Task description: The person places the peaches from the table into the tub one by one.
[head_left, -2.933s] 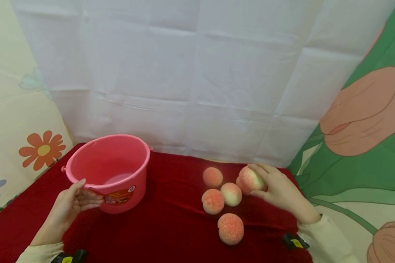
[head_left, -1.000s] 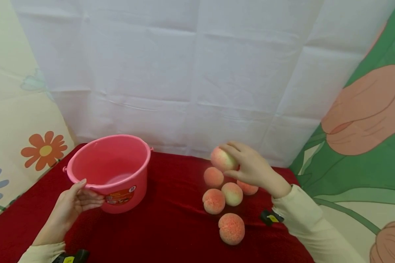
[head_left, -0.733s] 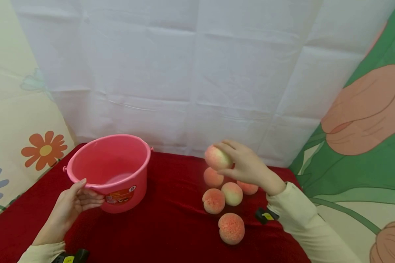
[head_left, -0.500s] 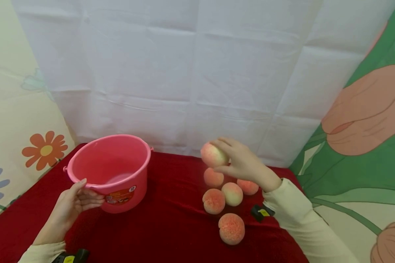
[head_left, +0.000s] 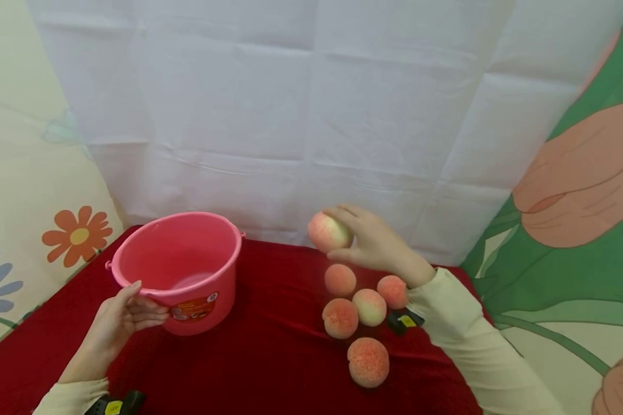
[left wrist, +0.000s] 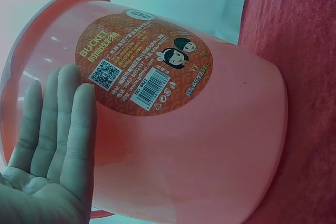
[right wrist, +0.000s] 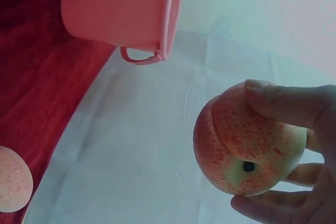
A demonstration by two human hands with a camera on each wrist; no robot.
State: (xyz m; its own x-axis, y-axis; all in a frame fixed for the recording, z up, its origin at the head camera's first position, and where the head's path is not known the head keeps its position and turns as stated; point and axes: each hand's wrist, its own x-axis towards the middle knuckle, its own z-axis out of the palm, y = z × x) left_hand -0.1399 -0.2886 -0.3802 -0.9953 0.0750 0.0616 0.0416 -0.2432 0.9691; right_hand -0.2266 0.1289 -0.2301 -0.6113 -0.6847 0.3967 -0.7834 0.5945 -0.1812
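A pink bucket with an orange label stands at the left of the red cloth. My left hand grips its near rim, thumb over the edge, and the fingers lie straight along the outer wall beside the label in the left wrist view. Raised above the cloth, a pink and pale-yellow peach is held between the thumb and fingers of my right hand. A dark spot shows in the hollow of this peach in the right wrist view. What I see of the bucket's inside is bare pink wall and floor.
Several peaches lie on the red cloth to the right: one near the front, a paler one in the cluster, another by the right wrist. A white sheet hangs behind the table.
My right hand has lifted the peach off the right side of the cluster and carried it left and upward. The left hand and bucket have stayed put.
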